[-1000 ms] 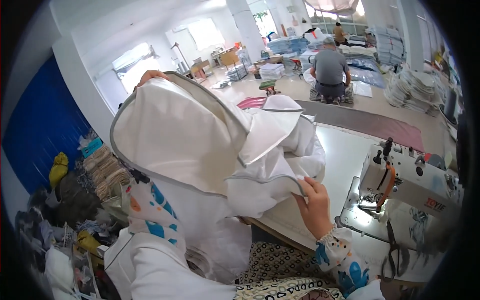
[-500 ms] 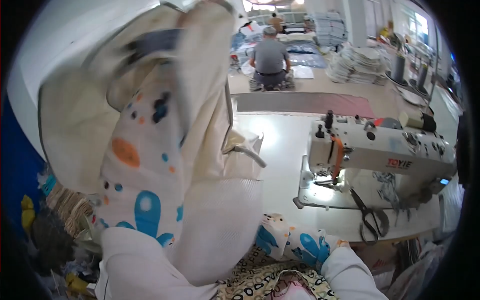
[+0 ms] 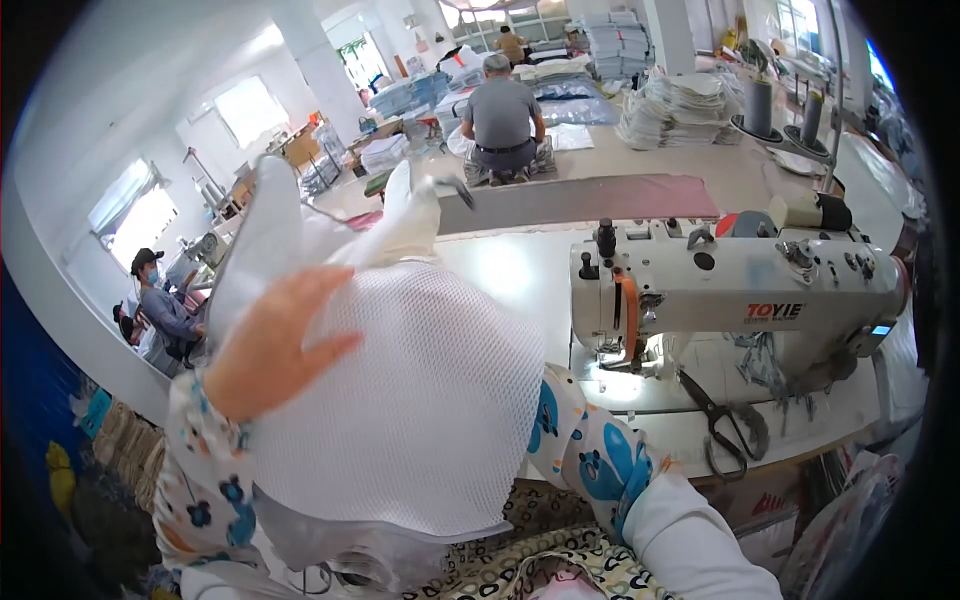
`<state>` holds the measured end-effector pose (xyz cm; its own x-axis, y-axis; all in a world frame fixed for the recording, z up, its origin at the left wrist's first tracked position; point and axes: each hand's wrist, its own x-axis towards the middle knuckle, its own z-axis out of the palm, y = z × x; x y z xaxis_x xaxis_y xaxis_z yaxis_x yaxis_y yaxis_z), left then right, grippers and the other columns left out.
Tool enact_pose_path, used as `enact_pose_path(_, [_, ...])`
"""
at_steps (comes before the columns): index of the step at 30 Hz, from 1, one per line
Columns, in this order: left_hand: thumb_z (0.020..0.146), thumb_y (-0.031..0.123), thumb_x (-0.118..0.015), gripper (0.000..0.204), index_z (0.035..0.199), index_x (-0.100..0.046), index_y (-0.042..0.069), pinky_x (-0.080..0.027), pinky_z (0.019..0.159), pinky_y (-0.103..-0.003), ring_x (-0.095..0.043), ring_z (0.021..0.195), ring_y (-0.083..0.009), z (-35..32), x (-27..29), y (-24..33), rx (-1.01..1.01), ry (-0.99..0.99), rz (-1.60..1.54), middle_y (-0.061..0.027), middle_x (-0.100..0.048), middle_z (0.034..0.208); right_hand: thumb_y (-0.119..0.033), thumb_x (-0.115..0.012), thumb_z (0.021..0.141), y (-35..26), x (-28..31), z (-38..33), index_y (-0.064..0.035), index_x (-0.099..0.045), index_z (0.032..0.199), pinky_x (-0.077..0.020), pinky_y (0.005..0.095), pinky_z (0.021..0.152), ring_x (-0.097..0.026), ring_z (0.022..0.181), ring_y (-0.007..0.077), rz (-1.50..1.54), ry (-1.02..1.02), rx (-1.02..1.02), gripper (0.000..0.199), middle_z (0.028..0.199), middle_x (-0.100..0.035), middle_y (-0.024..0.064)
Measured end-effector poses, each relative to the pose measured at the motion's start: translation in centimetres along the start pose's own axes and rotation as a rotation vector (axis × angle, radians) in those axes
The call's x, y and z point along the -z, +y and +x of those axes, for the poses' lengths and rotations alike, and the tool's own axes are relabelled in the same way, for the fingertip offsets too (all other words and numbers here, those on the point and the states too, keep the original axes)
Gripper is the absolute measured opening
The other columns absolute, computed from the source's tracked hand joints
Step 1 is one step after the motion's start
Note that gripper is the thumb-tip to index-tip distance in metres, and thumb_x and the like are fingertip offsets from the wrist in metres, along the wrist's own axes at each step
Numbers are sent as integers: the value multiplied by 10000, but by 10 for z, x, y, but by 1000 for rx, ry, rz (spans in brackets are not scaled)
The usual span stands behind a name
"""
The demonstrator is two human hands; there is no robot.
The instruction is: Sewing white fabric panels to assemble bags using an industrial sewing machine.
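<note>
A white mesh fabric piece (image 3: 400,390) with grey edging is spread in front of my body, at the near edge of the sewing table. My left hand (image 3: 285,345) is over its left side, slightly blurred, with fingers stretched out and thumb apart. Pale fabric flaps (image 3: 265,240) stand up beyond that hand, and a blurred grey-edged strip (image 3: 452,190) sticks out at the far end. My right forearm, in a patterned sleeve cover (image 3: 600,450), reaches behind the mesh from the right. The mesh hides my right hand.
A white sewing machine (image 3: 730,290) stands on the right, its lamp lit. Black scissors (image 3: 715,425) lie before it beside loose grey scraps (image 3: 765,365). Behind the table, a person in grey (image 3: 503,110) sits among fabric stacks (image 3: 685,110). Thread cones (image 3: 760,108) stand at right.
The raised cream and white fabric has come down, leaving the mesh side spread before me. My left arm has lowered, and its hand now shows over the mesh. The view has shifted slightly.
</note>
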<state>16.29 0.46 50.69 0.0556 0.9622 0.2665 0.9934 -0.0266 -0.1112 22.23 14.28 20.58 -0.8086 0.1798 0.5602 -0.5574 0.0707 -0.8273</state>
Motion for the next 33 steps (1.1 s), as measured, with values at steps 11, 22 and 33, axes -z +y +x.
enact_pose_path(11, [812, 408, -755, 647, 1329, -568, 66, -405, 1058, -469, -525, 1182, -387, -101, -17, 55, 11, 38, -64, -145, -530, 1369, -374, -479, 1021, -110, 19, 52, 0, -560, 1260, -524, 326, 841, -627, 986, 175, 360, -39, -154, 451, 1143, -658, 71])
enact_pose_path(22, [995, 203, -578, 243, 1095, -673, 5, -498, 657, -321, -646, 761, -170, -22, 73, -31, 351, 836, 332, -162, -649, 800, -438, -539, 996, -164, 34, 81, 1, -507, 1353, -488, 309, 924, -595, 1044, 139, 550, -88, -326, 567, 1238, -616, 53])
enact_pose_path(33, [857, 557, -644, 627, 1251, -626, 69, -453, 843, -604, -634, 923, -482, -2, 307, -33, 611, 1289, 1077, -236, -692, 1043, -169, -742, 754, -158, -79, 44, -86, -514, 1317, -269, 670, 1090, -603, 1124, 356, -776, 137, 177, 613, 1141, -657, 145])
